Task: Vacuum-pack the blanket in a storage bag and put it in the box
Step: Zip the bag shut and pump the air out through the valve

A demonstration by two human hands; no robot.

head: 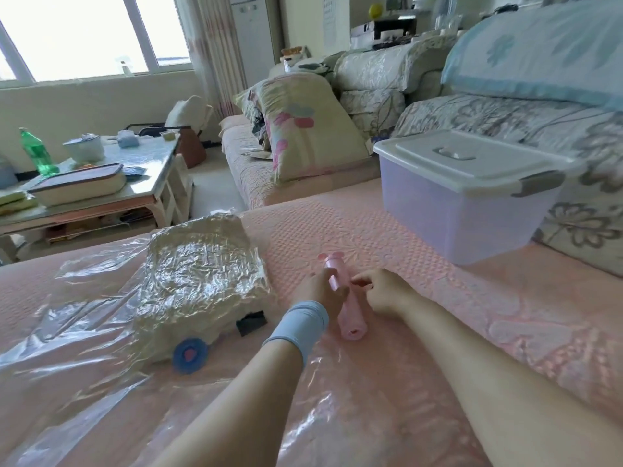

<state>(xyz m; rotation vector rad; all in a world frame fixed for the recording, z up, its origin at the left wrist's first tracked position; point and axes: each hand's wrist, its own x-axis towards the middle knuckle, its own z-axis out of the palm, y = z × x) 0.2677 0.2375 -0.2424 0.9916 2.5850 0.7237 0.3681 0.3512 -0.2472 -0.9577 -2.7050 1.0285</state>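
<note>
So the left hand (322, 288) gripped the pink pump (352, 318), which lay lengthwise away from the person. The right hand (384, 293) curled just right of it, couldn't tell if touching. The bagged blanket (202, 274) sat left of the fingers, the lidded box (472, 210) beyond-right.

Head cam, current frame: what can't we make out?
Head view:
Contents of storage box: lid on, frosted walls.
Zip seal of vacuum bag: bag runs off left, bottom edges.
Middle of pump: left hand covers it.
Whether right hand touches pump: curled fingers hide contact.
</note>
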